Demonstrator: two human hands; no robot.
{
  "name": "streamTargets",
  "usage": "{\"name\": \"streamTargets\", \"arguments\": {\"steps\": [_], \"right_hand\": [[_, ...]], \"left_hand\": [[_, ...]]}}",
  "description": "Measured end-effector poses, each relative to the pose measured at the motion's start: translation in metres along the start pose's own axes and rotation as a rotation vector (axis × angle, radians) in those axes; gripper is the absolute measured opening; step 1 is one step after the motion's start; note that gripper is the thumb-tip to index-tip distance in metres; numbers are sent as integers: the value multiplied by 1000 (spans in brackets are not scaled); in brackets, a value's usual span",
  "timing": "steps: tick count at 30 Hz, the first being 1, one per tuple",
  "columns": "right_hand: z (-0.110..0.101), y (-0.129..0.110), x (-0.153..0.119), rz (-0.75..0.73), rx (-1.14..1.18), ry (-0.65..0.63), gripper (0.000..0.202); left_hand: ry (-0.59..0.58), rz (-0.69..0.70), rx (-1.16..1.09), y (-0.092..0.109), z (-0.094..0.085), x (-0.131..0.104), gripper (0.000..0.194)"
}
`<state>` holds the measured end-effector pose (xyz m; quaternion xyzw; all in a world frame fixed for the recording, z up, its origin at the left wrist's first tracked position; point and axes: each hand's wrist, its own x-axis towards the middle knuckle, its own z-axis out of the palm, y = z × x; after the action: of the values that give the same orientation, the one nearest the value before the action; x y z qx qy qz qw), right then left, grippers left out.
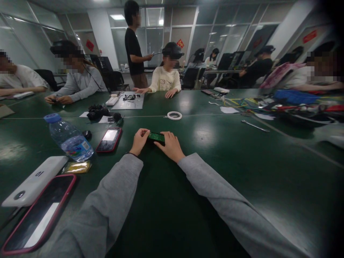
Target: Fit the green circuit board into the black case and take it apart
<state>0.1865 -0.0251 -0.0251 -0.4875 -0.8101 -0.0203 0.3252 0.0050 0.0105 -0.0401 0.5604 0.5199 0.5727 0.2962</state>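
A small green circuit board [156, 136] is held between my two hands, just above the dark green table [204, 172]. My left hand [140, 141] pinches the board's left end between thumb and fingers. At the other end, my right hand [172, 145] grips the board, its fingers along the far edge and its thumb on the near side. Beyond my hands lies a roll of white tape [174, 115]. A phone with a red case [109, 139] rests to the left of my left hand.
At left are a water bottle [71, 139], a white power bank [37, 181], a larger phone [40, 211] and a yellow packet [77, 167]. Tangled cables [249, 104] and a metal tool [255, 126] lie at right. Across the table sits a person [166, 77] by a grey board [129, 104].
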Motion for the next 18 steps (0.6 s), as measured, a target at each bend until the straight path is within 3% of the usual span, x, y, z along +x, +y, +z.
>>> {"name": "streamTargets", "arguments": {"steps": [10, 18], "right_hand": [[0, 0, 0, -16, -18, 17, 49], [5, 6, 2, -40, 46, 29, 45]], "left_hand": [[2, -8, 14, -2, 0, 0, 25], [50, 8, 60, 0, -1, -2, 38]]}}
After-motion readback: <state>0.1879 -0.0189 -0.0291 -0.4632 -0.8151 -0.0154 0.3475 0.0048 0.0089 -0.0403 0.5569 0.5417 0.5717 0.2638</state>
